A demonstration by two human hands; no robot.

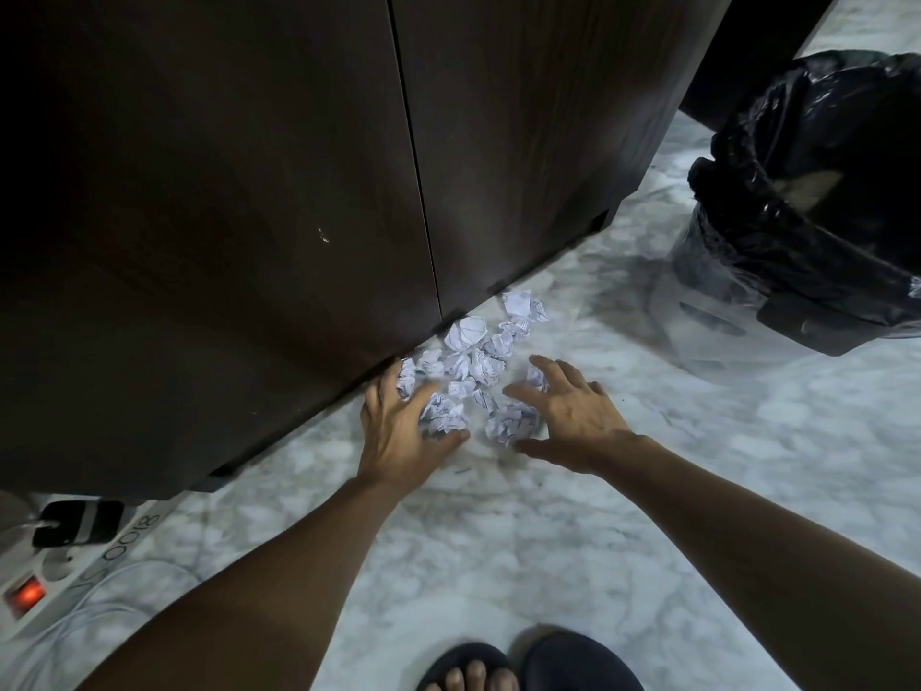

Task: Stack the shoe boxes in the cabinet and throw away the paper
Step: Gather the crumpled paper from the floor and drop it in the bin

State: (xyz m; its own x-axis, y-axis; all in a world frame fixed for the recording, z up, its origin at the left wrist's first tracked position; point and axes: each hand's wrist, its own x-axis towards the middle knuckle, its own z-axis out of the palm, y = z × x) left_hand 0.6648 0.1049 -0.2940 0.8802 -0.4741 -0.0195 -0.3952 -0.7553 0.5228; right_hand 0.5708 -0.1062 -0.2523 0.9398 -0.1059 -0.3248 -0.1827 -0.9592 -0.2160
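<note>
Several crumpled white paper balls [471,351] lie in a heap on the marble floor at the foot of the dark wooden cabinet [299,192], whose two doors are closed. My left hand [403,426] reaches into the heap from the left, fingers spread, touching a paper ball [441,416]. My right hand [568,416] comes in from the right, fingers spread over another paper ball [513,423]. No shoe boxes are in sight.
A bin lined with a black bag [817,202] stands on the floor at the right, its mouth open. A white power strip [55,561] with a lit red switch and cables lies at the lower left. My sandalled feet [528,663] show at the bottom.
</note>
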